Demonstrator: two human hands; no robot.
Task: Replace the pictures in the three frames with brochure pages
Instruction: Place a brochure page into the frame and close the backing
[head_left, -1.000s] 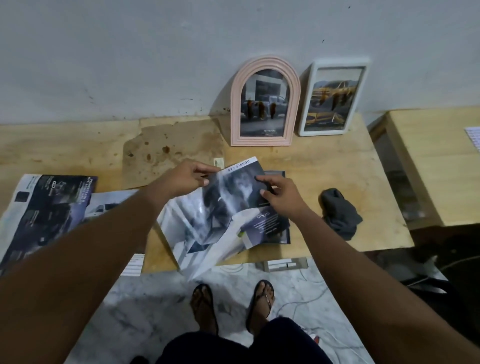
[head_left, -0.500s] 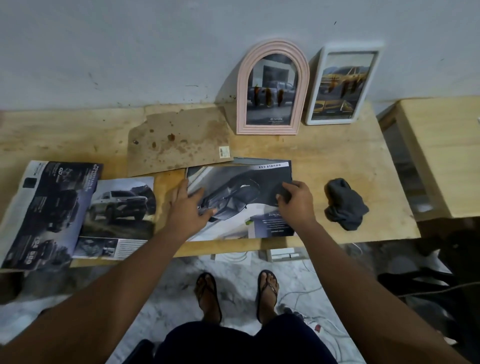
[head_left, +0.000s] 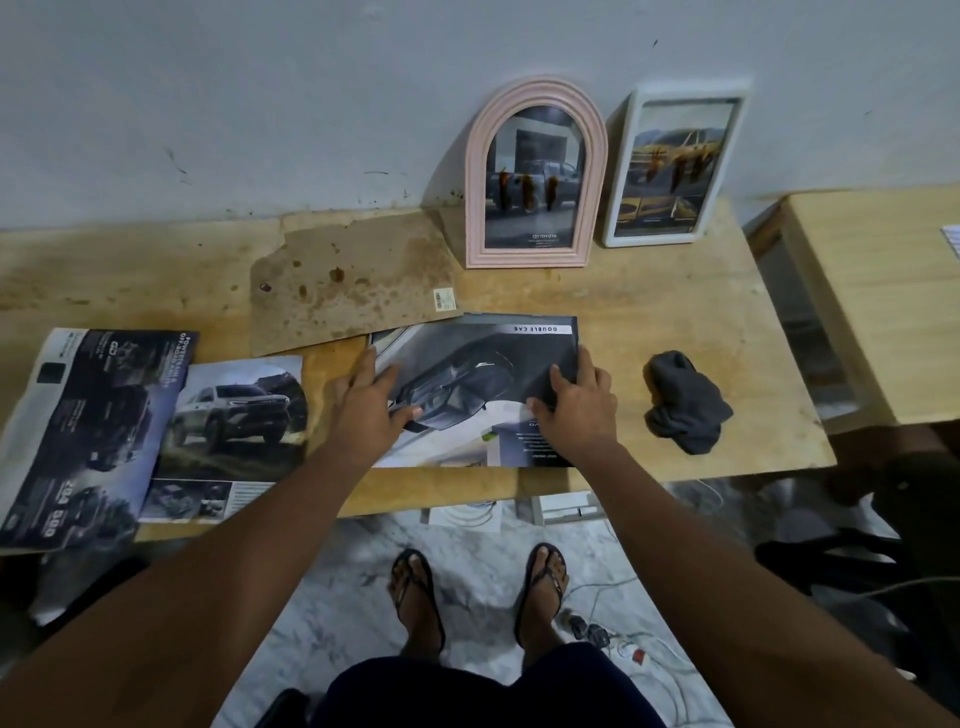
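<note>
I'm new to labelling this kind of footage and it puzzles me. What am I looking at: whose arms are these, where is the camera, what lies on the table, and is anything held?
There is no machine here. These are a person's bare arms, filmed by a wide-angle camera on their head that looks forward and down, so their feet show too. Both hands press a brochure page flat on the table: the left hand with fingers spread, the right hand near the page's right edge. Nothing is lifted. Two more sheets lie at the left, a stained board lies behind, and a dark cloth is at the right. A pink frame and a white frame lean against the wall.
</note>
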